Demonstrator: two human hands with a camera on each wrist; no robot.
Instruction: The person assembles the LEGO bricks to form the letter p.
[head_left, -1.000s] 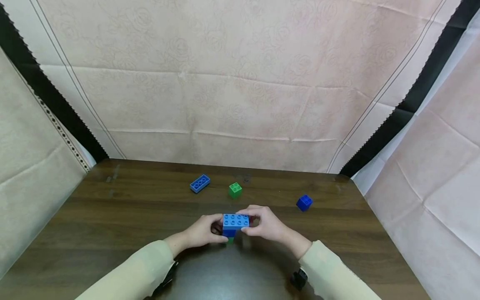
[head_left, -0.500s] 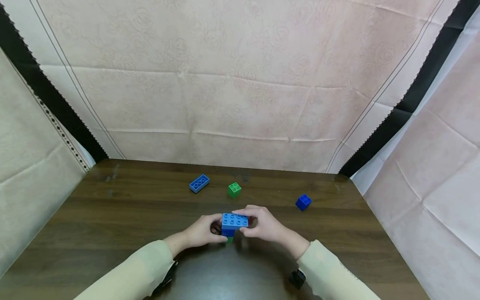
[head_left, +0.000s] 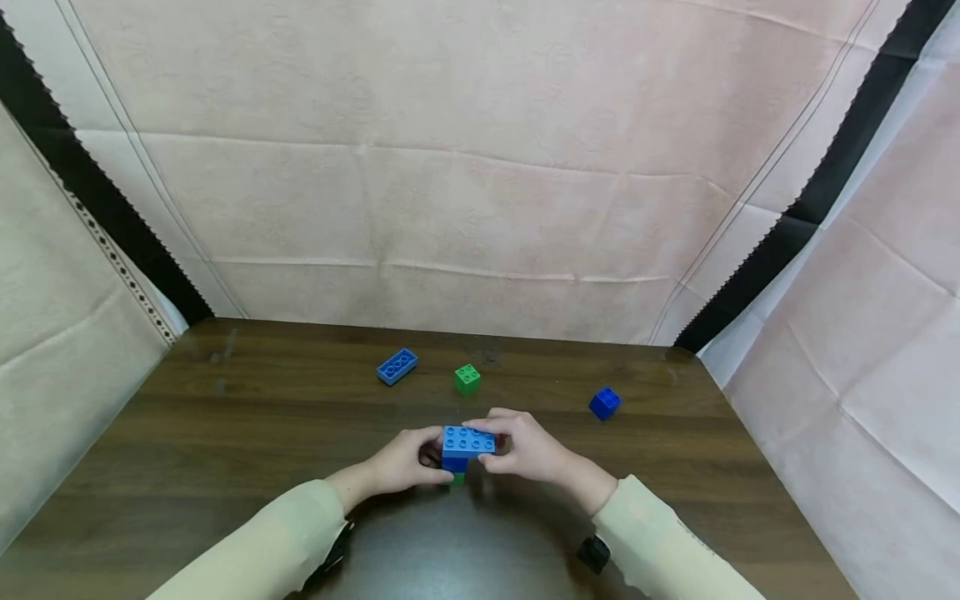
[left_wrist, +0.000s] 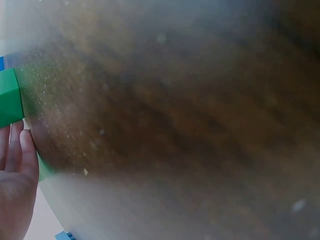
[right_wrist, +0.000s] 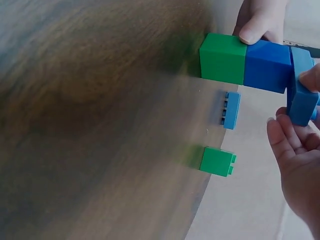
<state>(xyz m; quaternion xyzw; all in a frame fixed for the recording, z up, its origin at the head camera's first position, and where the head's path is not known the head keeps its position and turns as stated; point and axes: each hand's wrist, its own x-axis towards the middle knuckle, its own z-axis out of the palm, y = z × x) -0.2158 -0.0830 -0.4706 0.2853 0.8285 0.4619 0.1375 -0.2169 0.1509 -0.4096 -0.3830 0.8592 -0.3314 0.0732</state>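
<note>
Both hands are closed on one small stack at lower centre of the head view. The left hand (head_left: 408, 461) grips its left side, the thumb lying at the seam between the dark blue brick (right_wrist: 267, 66) and the lower green brick (right_wrist: 222, 59) beneath it. The right hand (head_left: 528, 447) pinches the light blue brick (head_left: 468, 442) on top, which overhangs the dark blue one toward the right of the frame.

Little has changed over the last second: the stack keeps its order, while the right fingers reach slightly further along the top brick's far edge. That suggests the top brick is being settled or pressed home rather than moved elsewhere; whether it is fully seated, I cannot tell.

Beyond the hands, three loose bricks lie on the desk (head_left: 285, 417): a long blue brick (head_left: 397, 367) left of centre, a small green brick (head_left: 467, 381) directly above the stack in the frame, and a small blue brick (head_left: 604, 403) to the right. Pale patterned cloth (head_left: 450, 167) fills the upper frame.
</note>
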